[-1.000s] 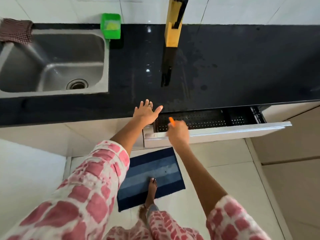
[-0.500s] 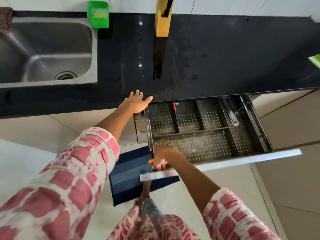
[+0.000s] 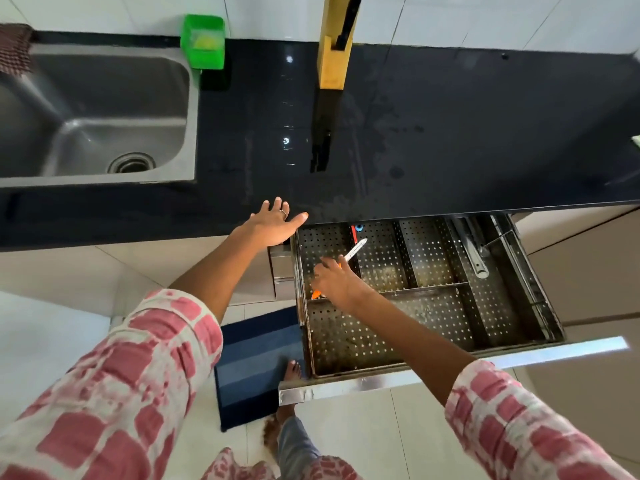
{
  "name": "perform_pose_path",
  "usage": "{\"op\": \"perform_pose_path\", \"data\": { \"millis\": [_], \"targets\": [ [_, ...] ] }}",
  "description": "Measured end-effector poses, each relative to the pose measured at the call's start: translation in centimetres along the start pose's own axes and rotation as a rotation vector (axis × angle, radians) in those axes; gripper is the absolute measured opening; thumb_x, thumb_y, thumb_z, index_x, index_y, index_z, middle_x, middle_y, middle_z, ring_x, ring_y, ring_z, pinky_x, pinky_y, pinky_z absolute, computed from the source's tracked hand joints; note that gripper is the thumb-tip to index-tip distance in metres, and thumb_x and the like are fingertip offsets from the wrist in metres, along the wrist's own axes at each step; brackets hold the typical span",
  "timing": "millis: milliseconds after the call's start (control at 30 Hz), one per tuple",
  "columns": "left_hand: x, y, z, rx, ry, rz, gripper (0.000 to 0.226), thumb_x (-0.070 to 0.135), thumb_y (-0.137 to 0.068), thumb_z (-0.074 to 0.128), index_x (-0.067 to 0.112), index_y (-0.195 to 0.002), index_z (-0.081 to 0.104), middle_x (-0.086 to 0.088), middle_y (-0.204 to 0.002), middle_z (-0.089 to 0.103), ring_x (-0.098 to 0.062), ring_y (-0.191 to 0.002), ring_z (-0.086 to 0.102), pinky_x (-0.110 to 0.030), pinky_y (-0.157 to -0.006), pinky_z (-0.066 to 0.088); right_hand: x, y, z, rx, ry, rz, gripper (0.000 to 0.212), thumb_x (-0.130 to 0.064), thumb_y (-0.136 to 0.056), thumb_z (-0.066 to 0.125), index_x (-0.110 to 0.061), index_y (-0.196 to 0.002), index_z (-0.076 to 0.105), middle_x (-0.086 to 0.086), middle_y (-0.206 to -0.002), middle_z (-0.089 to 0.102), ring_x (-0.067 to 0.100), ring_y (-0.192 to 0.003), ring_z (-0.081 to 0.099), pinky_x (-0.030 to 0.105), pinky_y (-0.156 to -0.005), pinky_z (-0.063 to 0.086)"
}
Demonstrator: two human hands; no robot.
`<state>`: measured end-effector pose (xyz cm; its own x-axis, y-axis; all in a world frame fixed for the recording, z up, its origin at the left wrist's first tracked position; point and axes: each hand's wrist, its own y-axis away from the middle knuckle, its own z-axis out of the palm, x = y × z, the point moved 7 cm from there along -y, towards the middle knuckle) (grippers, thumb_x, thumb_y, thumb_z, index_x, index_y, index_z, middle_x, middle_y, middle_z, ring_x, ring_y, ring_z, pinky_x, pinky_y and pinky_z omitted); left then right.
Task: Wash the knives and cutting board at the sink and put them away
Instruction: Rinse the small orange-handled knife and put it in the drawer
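Note:
A steel drawer (image 3: 433,317) with perforated compartments stands pulled out under the black countertop (image 3: 450,133). My right hand (image 3: 336,280) holds an orange-handled knife (image 3: 356,248) low over the drawer's back left compartments, its white blade pointing toward the counter. My left hand (image 3: 273,225) rests flat on the counter's front edge, fingers spread. A yellow wooden board (image 3: 332,64) with a black piece on it stands against the wall tiles. The steel sink (image 3: 97,112) is at the left.
A green soap holder (image 3: 203,41) sits beside the sink and a checked cloth (image 3: 14,46) at its far left corner. The drawer holds a red and blue item (image 3: 356,230) and a metal utensil (image 3: 478,258). A blue mat (image 3: 256,358) lies under my foot.
The drawer went from nearly shut to pulled far out. My right hand left the drawer front and moved into the drawer with the knife. My left hand stayed on the counter edge.

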<state>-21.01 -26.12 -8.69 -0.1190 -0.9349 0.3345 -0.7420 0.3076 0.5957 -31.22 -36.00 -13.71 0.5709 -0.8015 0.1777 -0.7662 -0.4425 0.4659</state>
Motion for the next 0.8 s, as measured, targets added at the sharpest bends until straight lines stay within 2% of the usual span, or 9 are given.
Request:
{"op": "perform_pose_path", "data": {
  "millis": [100, 167, 233, 300, 400, 533, 667, 733, 800],
  "targets": [
    [0.0, -0.1, 0.0, 0.000, -0.018, 0.008, 0.073, 0.059, -0.095, 0.013, 0.014, -0.150, 0.000, -0.001, -0.157, -0.012, -0.022, -0.144, -0.013, -0.046, -0.117, 0.001, -0.3, -0.4, 1.6, -0.031, 0.006, -0.001, 0.063, 0.005, -0.080, 0.061, -0.015, -0.136, 0.040, 0.016, -0.151, 0.019, 0.043, -0.142, 0.007, 0.061, -0.109, 0.027],
    [0.1, -0.2, 0.2, 0.011, -0.047, 0.011, 0.075, 0.060, -0.094, 0.014, 0.013, -0.150, 0.000, -0.002, -0.157, -0.012, -0.022, -0.145, -0.012, -0.046, -0.116, 0.001, -0.2, -1.5, 3.1, -0.044, -0.040, 0.016, 0.049, 0.005, -0.081, 0.061, -0.011, -0.126, 0.051, 0.017, -0.144, 0.032, 0.041, -0.134, 0.033, 0.050, -0.098, 0.047],
    [0.2, -0.4, 0.2, 0.014, -0.080, 0.012, 0.076, 0.061, -0.093, 0.014, 0.013, -0.150, 0.000, -0.002, -0.157, -0.012, -0.023, -0.145, -0.012, -0.047, -0.116, 0.002, 0.2, -2.5, 4.0, -0.075, -0.080, 0.057, 0.034, 0.003, -0.082, 0.061, -0.006, -0.115, 0.058, 0.016, -0.127, 0.052, 0.027, -0.102, 0.064, 0.035, -0.080, 0.058],
    [0.2, -0.5, 0.3, 0.006, -0.087, 0.010, 0.076, 0.062, -0.093, 0.014, 0.013, -0.150, -0.001, -0.002, -0.157, -0.012, -0.023, -0.145, -0.012, -0.047, -0.116, 0.003, 0.7, -3.3, 4.5, -0.108, -0.142, 0.105, 0.028, 0.002, -0.084, 0.059, -0.001, -0.112, 0.058, 0.015, -0.110, 0.062, 0.022, -0.087, 0.069, 0.029, -0.078, 0.057],
    [0.1, -0.7, 0.2, 0.004, -0.097, 0.008, 0.076, 0.061, -0.093, 0.015, 0.014, -0.150, -0.002, -0.002, -0.157, -0.012, -0.023, -0.145, -0.012, -0.047, -0.116, 0.003, 1.0, -4.3, 5.3, -0.132, -0.229, 0.131, 0.027, 0.001, -0.086, 0.057, 0.003, -0.113, 0.056, 0.017, -0.108, 0.064, 0.025, -0.098, 0.066, 0.033, -0.090, 0.052],
    [0.2, -0.6, 0.2, 0.003, -0.110, 0.010, 0.076, 0.061, -0.093, 0.015, 0.013, -0.150, -0.002, -0.002, -0.157, -0.013, -0.023, -0.145, -0.012, -0.046, -0.116, 0.003, 0.8, -4.6, 6.3, -0.122, -0.272, 0.147, 0.028, 0.001, -0.089, 0.051, 0.002, -0.117, 0.051, 0.014, -0.114, 0.060, 0.023, -0.104, 0.063, 0.031, -0.095, 0.049],
    [0.2, -0.6, 0.2, -0.003, -0.103, 0.006, 0.076, 0.061, -0.093, 0.015, 0.014, -0.150, -0.002, -0.002, -0.157, -0.013, -0.022, -0.144, -0.013, -0.046, -0.116, 0.003, 1.4, -4.1, 5.1, 0.012, -0.719, 0.338, 0.035, -0.006, -0.095, 0.041, -0.007, -0.130, 0.048, 0.014, -0.133, 0.050, 0.028, -0.121, 0.051, 0.038, -0.103, 0.042],
    [0.1, -0.3, 0.1, -0.006, -0.095, 0.005, 0.076, 0.062, -0.093, 0.016, 0.014, -0.149, -0.003, -0.001, -0.157, -0.013, -0.022, -0.144, -0.013, -0.046, -0.116, 0.003, 1.2, -2.7, 4.0, 0.033, -0.884, 0.493, 0.030, -0.014, -0.096, 0.043, -0.013, -0.123, 0.054, 0.010, -0.119, 0.061, 0.023, -0.106, 0.061, 0.034, -0.094, 0.050],
    [0.2, 0.0, 0.1, -0.014, -0.090, 0.002, 0.078, 0.063, -0.092, 0.016, 0.014, -0.149, -0.004, -0.001, -0.157, -0.014, -0.022, -0.144, -0.013, -0.046, -0.116, 0.003, -0.6, -0.7, 3.8, -0.128, -1.038, 0.432, 0.033, -0.032, -0.095, 0.047, -0.009, -0.116, 0.059, 0.012, -0.110, 0.065, 0.023, -0.097, 0.064, 0.037, -0.088, 0.054]
  ]
}}
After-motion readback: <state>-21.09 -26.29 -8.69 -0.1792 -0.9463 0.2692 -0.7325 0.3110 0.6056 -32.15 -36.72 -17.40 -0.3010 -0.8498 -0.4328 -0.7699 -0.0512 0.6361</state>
